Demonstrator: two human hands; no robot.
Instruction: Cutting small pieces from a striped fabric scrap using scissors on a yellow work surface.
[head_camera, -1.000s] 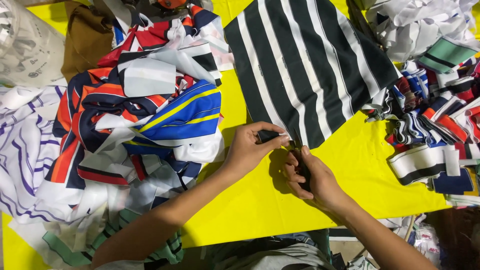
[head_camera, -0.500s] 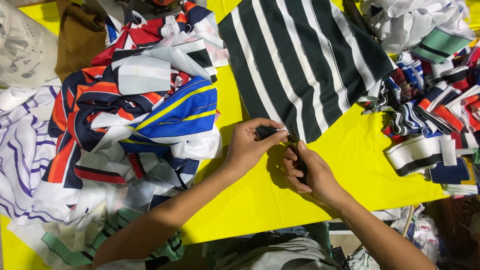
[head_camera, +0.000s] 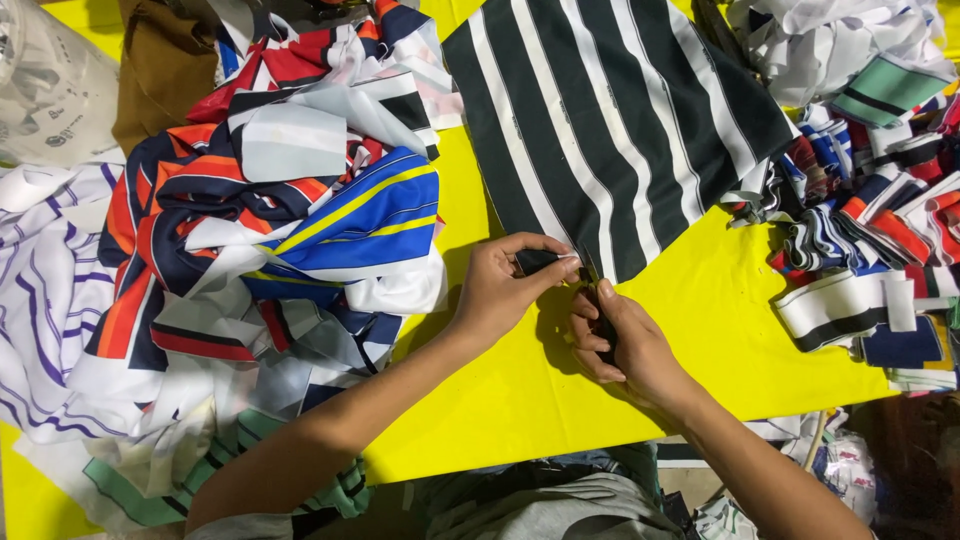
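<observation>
A yellow worktop (head_camera: 700, 330) carries heaps of striped cloth on both sides. In the middle lies a dark green and white striped fabric panel (head_camera: 610, 120), its stripes running from upper left down to a lower corner that points at the hands. The left hand (head_camera: 500, 290) has its fingers clamped on that corner from the left. The right hand (head_camera: 620, 345), just below, is closed round a small dark tool (head_camera: 603, 322) touching the corner edge.

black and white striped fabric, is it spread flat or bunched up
Spread flat: the striped fabric lies open on the yellow table, stripes straight; only its lower corner is pinched.
</observation>
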